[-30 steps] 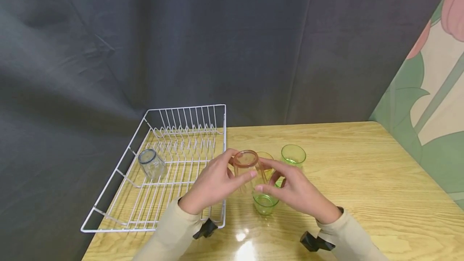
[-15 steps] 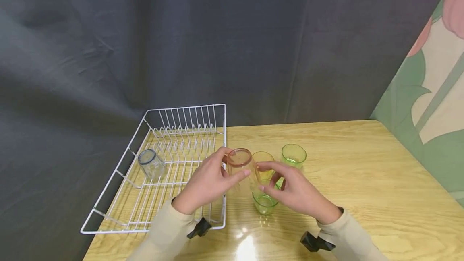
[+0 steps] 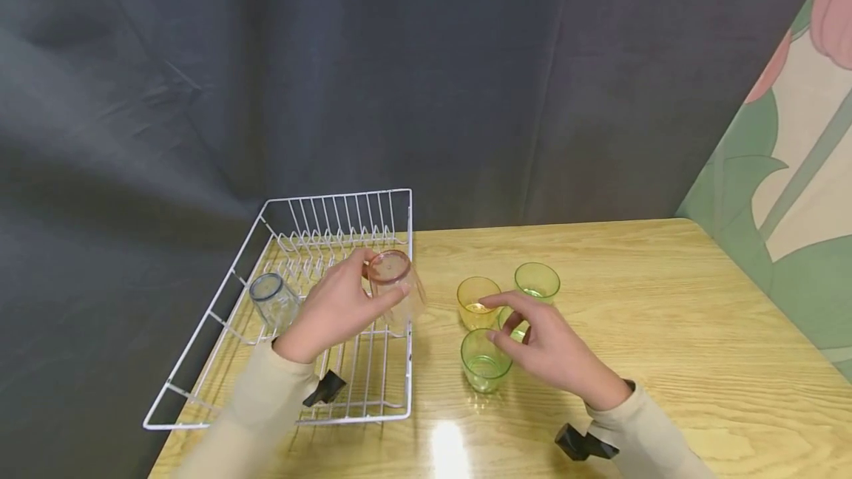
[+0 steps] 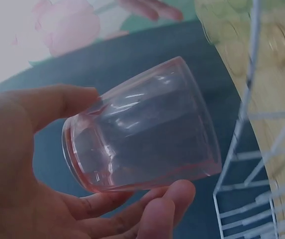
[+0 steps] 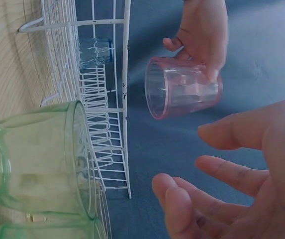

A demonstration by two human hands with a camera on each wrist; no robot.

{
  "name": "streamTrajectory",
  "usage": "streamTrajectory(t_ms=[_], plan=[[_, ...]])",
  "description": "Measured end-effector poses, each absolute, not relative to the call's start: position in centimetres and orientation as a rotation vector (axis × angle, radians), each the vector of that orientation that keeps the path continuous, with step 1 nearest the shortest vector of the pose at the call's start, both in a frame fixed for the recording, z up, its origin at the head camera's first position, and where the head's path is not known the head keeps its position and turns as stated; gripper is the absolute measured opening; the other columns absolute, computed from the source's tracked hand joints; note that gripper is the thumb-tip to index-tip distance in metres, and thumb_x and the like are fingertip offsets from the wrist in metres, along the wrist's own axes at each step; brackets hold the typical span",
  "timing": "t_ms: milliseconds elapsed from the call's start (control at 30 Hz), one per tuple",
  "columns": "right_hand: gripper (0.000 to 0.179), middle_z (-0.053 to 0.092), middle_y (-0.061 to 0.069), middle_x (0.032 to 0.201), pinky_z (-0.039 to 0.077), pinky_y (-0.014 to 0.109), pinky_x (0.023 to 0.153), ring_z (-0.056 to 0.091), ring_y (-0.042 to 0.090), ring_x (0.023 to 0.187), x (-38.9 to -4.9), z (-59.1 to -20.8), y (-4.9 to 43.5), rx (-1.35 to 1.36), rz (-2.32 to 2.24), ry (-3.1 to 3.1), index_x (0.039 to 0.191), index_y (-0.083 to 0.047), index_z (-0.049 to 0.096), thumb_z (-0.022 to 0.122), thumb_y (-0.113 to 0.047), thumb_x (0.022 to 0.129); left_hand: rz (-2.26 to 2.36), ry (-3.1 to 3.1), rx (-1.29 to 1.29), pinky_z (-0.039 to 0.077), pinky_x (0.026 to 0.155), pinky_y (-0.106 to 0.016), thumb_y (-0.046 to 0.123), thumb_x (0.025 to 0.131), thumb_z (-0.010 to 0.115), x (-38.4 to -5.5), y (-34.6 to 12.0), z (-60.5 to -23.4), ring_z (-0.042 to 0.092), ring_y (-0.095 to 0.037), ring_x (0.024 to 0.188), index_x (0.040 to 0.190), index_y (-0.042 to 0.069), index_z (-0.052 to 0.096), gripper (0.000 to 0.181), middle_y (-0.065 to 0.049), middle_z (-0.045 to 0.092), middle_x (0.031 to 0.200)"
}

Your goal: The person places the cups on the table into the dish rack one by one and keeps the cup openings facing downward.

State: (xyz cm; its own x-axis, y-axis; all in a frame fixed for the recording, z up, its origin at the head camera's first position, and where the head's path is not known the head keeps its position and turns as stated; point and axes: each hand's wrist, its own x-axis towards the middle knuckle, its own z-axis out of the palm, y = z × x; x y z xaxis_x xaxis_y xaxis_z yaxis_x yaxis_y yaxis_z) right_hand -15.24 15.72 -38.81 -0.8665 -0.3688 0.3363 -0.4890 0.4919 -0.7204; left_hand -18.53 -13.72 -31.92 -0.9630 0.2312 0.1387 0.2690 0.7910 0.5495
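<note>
Pink glass shifted left, away from the right hand

Farthest left on my head feed, a blue glass leans upside down inside the white wire rack. Next comes the left hand, thumb and fingers clamped round the base end of the pink glass. I see that glass above the rack's right rim, mouth downward and tilted rightward; its faceted walls are clear with a pale pink tint, deepest around the base, and streaked with highlights. Farther across, on the worktop, I have a yellow glass and three upright green glasses. The right hand hovers by these, its fingers bent, thumb and index fingertips apart.
</note>
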Motion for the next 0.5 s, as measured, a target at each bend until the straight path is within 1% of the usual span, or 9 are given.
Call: streamTrajectory(t_ms=[133,200,333,433,500], plan=[[0.039,0.067,0.003,0.118,0.044,0.024,0.043,0.061,0.007,0.076,-15.3,-38.7,15.8,0.739,1.32,-2.6,0.126,-0.018,0.065,0.074,-0.008,0.09,-0.891,-2.968,-0.358,0.051,0.081,-0.044,0.052,0.088,0.069,-19.5,-15.6,-31.8,0.064,-0.026,0.098,0.133,0.007,0.053,0.066,-0.01,0.066,0.114],[0.039,0.067,0.001,0.117,0.044,0.024,0.043,0.061,0.007,0.076,-15.3,-38.7,15.8,0.729,1.316,-2.608,0.126,-0.019,0.065,0.074,-0.008,0.09,-0.895,-3.001,-0.339,0.051,0.083,-0.045,0.05,0.089,0.068,-20.0,-16.7,-32.0,0.063,-0.028,0.102,0.134,0.005,0.051,0.066,-0.012,0.065,0.117],[0.039,0.067,-0.004,0.117,0.044,0.024,0.043,0.061,0.006,0.076,-15.2,-38.7,15.9,0.712,1.297,-2.618,0.125,-0.02,0.065,0.074,-0.009,0.09,-0.884,-3.036,-0.314,0.05,0.082,-0.045,0.048,0.09,0.068,-21.2,-18.7,-32.5,0.062,-0.03,0.103,0.133,0.001,0.051,0.066,-0.015,0.064,0.118],[0.039,0.067,-0.004,0.117,0.044,0.024,0.042,0.061,0.006,0.077,-15.2,-38.8,16.0,0.707,1.284,-2.619,0.125,-0.02,0.066,0.074,-0.008,0.089,-0.861,-3.039,-0.285,0.05,0.079,-0.045,0.044,0.089,0.07,-22.0,-19.9,-33.2,0.061,-0.031,0.1,0.13,-0.001,0.053,0.063,-0.017,0.064,0.113],[0.038,0.067,-0.005,0.117,0.044,0.024,0.042,0.062,0.006,0.077,-15.2,-38.9,16.0,0.704,1.276,-2.622,0.124,-0.021,0.066,0.074,-0.008,0.089,-0.849,-3.039,-0.253,0.05,0.076,-0.043,0.041,0.089,0.071,-22.4,-20.6,-33.6,0.061,-0.03,0.093,0.126,-0.003,0.055,0.06,-0.016,0.064,0.108]])
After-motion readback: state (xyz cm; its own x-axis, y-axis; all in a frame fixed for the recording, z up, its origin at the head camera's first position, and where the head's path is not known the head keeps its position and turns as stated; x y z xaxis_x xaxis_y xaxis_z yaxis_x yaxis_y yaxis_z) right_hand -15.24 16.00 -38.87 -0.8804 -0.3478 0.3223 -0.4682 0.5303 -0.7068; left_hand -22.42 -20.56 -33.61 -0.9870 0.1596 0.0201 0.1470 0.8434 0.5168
